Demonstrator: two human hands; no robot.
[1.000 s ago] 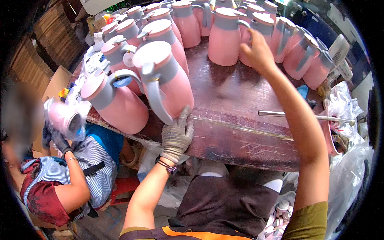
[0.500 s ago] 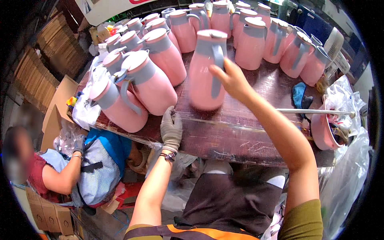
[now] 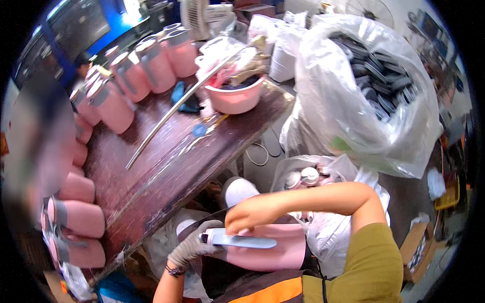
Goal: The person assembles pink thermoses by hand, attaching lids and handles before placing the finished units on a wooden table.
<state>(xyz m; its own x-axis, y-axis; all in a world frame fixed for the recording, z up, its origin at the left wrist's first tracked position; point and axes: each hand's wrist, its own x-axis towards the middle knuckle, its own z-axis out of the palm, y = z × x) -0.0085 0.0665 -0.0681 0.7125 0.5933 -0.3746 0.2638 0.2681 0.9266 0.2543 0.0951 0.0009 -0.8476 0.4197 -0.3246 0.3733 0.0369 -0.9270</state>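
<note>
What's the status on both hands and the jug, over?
Left hand, gloved, at top end of pink jug. Right hand, bare, bent over it; exact contact unclear. Jug on its side, handle facing camera. Right hand blocks part of view.

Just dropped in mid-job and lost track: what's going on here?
The person's gloved left hand holds the top end of a pink jug lying on its side, grey handle facing up. The bare right hand is at the handle; its grip is unclear. More jugs stand on the table, with a tub.
</note>
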